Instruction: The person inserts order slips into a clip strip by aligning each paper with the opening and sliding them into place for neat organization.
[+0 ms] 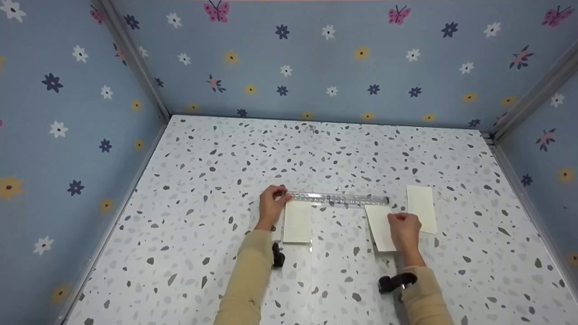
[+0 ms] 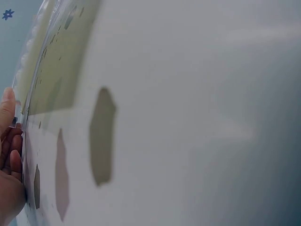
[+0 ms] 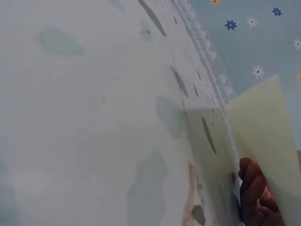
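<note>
A clear plastic strip with a row of round bumps [image 1: 338,199] lies across the table. At its left end my left hand [image 1: 271,205] pinches it, with the thumb on top in the left wrist view. Just below that end a cream paper sheet [image 1: 298,223] lies on the table. My right hand [image 1: 405,228] pinches a second cream sheet [image 1: 379,228] by its right side. That sheet is tilted up off the table, its top edge by the strip's right end. In the right wrist view the curled fingers [image 3: 254,188] are partly behind the sheet.
A third cream sheet [image 1: 421,205] lies on the speckled table [image 1: 311,153] to the right, partly behind my right hand. Blue panels [image 1: 307,67] with flowers and butterflies stand at the back and both sides. Black straps [image 1: 397,282] sit on my wrists.
</note>
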A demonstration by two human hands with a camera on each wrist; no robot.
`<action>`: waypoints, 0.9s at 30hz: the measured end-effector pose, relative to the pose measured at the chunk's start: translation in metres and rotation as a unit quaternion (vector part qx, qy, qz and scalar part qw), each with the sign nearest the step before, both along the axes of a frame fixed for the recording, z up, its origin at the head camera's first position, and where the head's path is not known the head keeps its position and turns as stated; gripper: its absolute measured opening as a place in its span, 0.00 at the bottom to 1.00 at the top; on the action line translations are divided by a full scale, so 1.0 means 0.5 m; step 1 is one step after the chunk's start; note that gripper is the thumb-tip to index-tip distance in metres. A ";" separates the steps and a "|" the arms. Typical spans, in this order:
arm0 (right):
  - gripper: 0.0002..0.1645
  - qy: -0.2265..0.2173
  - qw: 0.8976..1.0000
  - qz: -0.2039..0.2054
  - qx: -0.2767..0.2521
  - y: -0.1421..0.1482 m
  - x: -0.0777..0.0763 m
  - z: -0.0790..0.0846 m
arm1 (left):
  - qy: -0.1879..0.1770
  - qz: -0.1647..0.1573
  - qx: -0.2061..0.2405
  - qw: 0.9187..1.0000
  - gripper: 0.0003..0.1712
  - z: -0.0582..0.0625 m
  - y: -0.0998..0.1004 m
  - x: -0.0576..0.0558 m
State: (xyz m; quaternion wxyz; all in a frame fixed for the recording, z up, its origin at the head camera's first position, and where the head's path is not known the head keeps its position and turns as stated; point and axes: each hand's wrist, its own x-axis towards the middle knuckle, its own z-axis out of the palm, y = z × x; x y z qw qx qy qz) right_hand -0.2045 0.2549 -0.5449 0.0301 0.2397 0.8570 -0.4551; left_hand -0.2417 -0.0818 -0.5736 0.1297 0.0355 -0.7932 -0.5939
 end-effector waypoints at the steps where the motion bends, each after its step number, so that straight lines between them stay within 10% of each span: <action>1: 0.18 0.000 1.000 -0.001 0.000 0.000 0.000 0.000 | -0.004 0.001 -0.001 1.000 0.11 0.000 0.000 0.000; 27: 0.21 0.012 0.999 -0.015 -0.025 -0.017 -0.019 -0.002 | -0.020 -0.003 -0.004 1.000 0.11 -0.001 -0.002 -0.001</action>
